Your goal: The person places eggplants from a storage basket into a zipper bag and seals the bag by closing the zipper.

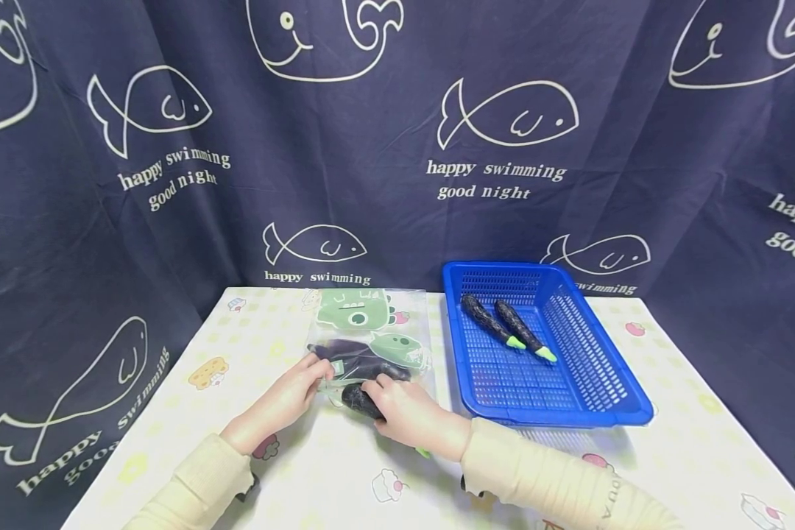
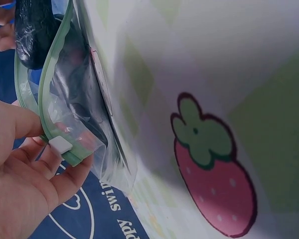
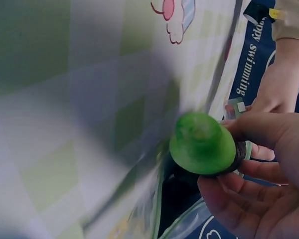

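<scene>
A clear zip bag with green dinosaur prints lies on the table, its green-edged mouth towards me. Dark eggplants show through its film; how many is hard to tell. My left hand pinches the corner of the mouth beside the white slider. In my right hand I grip another eggplant, its dark blunt end at the bag's parted mouth. The right wrist view shows its bright green stem cap towards the camera, with thumb and fingers around the body just behind it.
Right of the bag stands a blue plastic basket with two eggplants lying in it. A pale patterned cloth covers the table. Behind hangs a dark blue curtain with white fish drawings.
</scene>
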{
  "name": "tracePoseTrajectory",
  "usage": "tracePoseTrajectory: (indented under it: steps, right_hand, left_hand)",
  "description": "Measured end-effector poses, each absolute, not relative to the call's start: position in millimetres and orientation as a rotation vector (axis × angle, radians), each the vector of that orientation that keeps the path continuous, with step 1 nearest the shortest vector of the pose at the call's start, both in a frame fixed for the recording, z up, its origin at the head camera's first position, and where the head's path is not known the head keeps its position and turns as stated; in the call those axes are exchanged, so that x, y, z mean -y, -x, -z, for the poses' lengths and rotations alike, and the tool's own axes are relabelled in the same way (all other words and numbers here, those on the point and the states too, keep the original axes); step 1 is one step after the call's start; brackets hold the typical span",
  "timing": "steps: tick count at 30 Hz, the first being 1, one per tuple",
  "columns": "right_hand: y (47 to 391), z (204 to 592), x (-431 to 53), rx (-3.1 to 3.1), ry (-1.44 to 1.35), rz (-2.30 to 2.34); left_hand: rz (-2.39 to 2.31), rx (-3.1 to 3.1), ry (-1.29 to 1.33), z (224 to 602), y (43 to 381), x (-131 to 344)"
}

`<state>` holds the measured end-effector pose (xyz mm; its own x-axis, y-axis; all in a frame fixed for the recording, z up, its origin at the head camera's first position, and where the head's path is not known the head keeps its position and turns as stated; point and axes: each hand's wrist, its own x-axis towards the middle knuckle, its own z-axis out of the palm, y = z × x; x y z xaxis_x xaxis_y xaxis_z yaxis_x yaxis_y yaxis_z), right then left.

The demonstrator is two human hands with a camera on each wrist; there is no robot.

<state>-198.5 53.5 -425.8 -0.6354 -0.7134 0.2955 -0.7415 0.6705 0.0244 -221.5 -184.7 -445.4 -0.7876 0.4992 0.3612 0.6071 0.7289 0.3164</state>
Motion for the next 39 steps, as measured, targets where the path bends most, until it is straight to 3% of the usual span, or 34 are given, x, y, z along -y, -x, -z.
tracePoseTrajectory:
  steps: [39]
  right_hand:
    - [198, 452, -45, 2.310, -1.079, 0.303]
  left_hand:
    - [0.611, 2.695, 0.914, 447, 223, 182]
